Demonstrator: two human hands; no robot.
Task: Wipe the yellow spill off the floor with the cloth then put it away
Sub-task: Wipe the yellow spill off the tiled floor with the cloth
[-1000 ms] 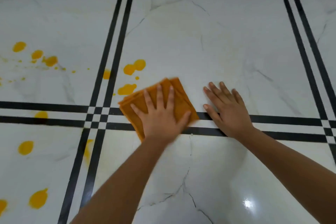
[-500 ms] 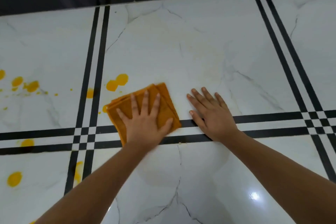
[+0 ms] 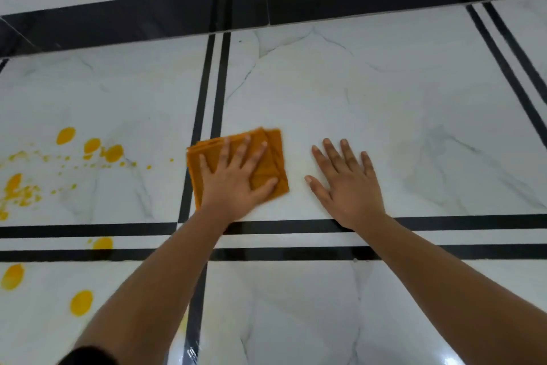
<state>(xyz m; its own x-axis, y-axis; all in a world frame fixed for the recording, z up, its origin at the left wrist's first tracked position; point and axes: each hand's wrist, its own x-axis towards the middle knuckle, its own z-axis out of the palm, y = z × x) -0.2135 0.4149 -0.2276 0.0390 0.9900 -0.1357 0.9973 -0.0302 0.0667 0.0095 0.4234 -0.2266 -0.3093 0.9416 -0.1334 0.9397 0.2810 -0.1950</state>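
1. the left hand (image 3: 233,184) lies palm down on the cloth (image 3: 268,157), its fingers (image 3: 226,151) spread wide and flat, the thumb out to the right along the cloth's near right corner; it presses rather than grips
2. the right hand (image 3: 349,187) rests flat on the bare floor (image 3: 384,98) just beside the cloth, apart from it, fingers fanned wide and holding nothing
3. the cloth is orange, folded into a rough square of several layers whose edges show stepped at the far corner; it sits on the white marbled tile just right of the pair of black stripes (image 3: 211,104) running away from the camera, its left edge over the nearer of those stripes
4. the yellow spill (image 3: 91,147) lies left of the stripes, well apart from the cloth: round blobs and a scatter of small drops, with a smeared patch at the left edge of the view
5. more yellow blobs (image 3: 81,302) sit on the near left tile, and one (image 3: 102,243) lies between the two black stripes crossing the view
6. a black skirting band (image 3: 355,0) runs along the far edge of the floor
7. a dark sleeve (image 3: 85,357) shows at the bottom of the left arm
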